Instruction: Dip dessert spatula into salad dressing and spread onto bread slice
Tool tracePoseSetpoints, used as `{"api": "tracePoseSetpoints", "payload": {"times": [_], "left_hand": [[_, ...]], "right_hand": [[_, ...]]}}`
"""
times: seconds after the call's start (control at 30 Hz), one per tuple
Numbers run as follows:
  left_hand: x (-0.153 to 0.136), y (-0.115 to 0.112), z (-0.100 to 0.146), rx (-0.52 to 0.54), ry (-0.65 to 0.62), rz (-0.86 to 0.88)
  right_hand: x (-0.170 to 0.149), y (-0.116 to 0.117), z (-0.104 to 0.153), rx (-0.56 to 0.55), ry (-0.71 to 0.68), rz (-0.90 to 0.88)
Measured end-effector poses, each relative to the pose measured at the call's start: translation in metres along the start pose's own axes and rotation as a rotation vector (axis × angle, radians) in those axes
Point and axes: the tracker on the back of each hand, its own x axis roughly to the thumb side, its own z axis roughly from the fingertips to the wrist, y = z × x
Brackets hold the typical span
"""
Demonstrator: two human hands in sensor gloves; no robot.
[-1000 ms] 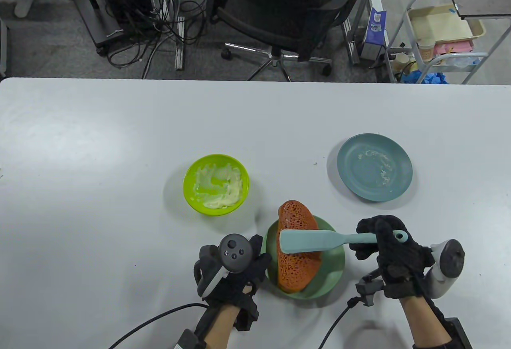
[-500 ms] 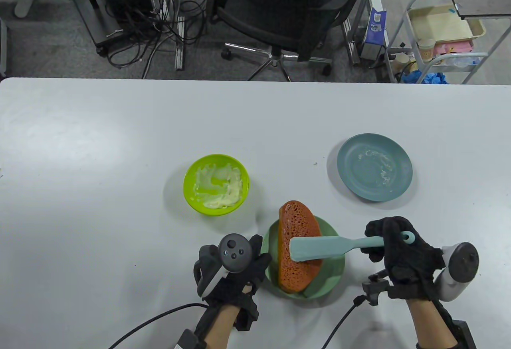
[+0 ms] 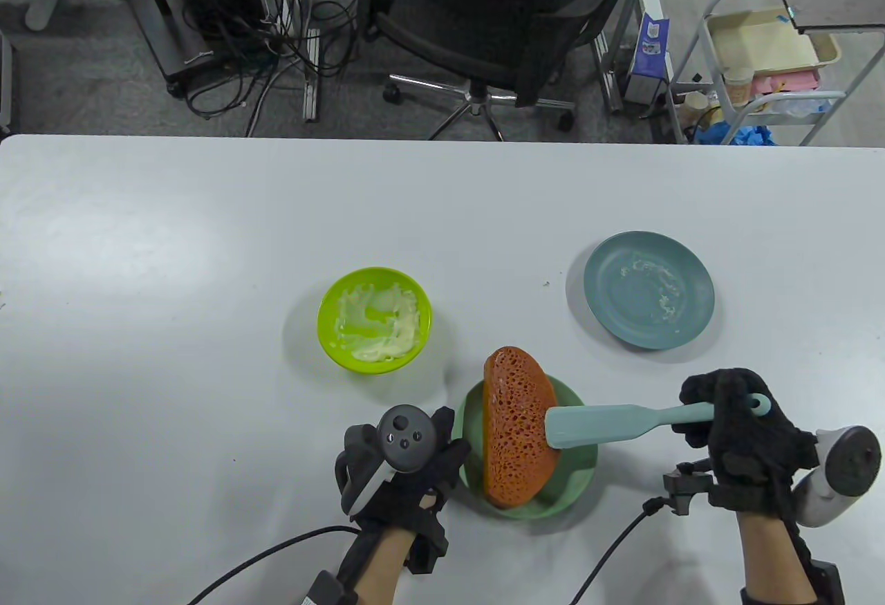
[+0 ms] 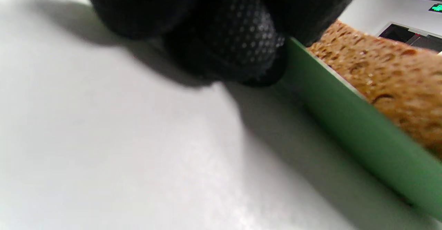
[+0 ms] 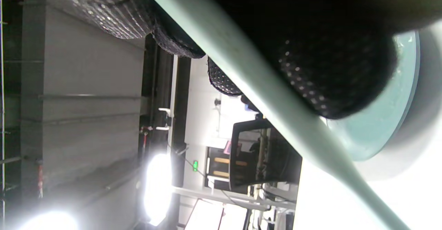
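An orange-brown bread slice [image 3: 515, 425] lies on a green plate [image 3: 574, 480] near the table's front; both show in the left wrist view, bread [image 4: 390, 71] and plate rim [image 4: 345, 119]. My right hand [image 3: 733, 425] grips the handle of a pale teal dessert spatula [image 3: 601, 423], whose blade lies over the bread's right edge. The handle [image 5: 262, 85] crosses the right wrist view. My left hand [image 3: 415, 467] rests on the table, with its fingers [image 4: 241, 40] touching the plate's left rim. A lime bowl [image 3: 374, 320] of pale dressing stands to the left.
A blue-grey plate [image 3: 648, 290] with smears of dressing stands at the right, also in the right wrist view [image 5: 390, 119]. Cables [image 3: 276, 556] run off the table's front edge. An office chair [image 3: 484, 24] and a trolley [image 3: 767, 52] stand beyond the far edge.
My right hand has drawn the spatula to the right, its blade sliding from the bread's middle to its right edge. My left hand has not moved.
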Motion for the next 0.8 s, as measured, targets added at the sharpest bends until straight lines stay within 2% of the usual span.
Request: {"api": "tracePoseSetpoints", "payload": {"times": [0.33,0.8], "left_hand": [[0.000,0.000,0.000,-0.004,0.000,0.003],[-0.001,0.000,0.000,-0.010,-0.002,0.010]], "right_hand": [[-0.013,0.003,-0.001,0.014,0.024,-0.029],[-0.031,0.027,0.004,0.079,0.111,-0.103]]}}
